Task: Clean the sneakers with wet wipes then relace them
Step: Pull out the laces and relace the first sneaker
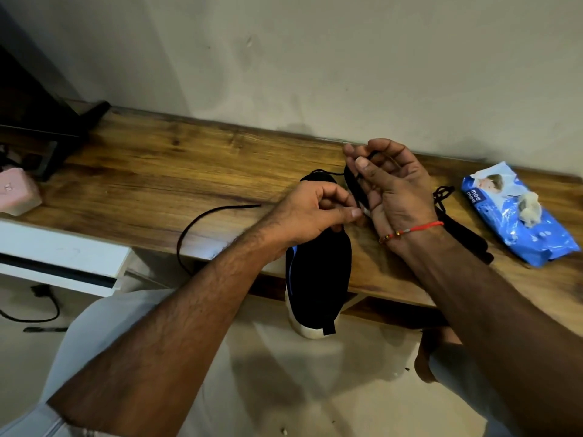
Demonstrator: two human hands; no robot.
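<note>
- Black sneaker (pixel 318 275) lying on the wooden shelf (pixel 157 171), heel with its white sole sticking out over the front edge, toe pointing to the wall.
- Left hand (pixel 315 212) curled over the top of the sneaker, thumb and finger pinching the pale tip of the black lace (pixel 202 216).
- Rest of that lace running off to the left across the wood, then looping down over the edge.
- Right hand (pixel 394 187) held up just beside the left one, palm turned this way, fingers bent round a dark strap-like bit of the sneaker; too dark to tell just which bit.
- Red thread band (pixel 419 229) tied round the right wrist.
- Second black sneaker (pixel 463 234) half hidden behind the right wrist, its loose lace bunched on top.
- Blue pack of wet wipes (pixel 517 216) near the right end of the shelf, a crumpled wipe poking out of its top.
- Pink box (pixel 19 192) at the far left end.
</note>
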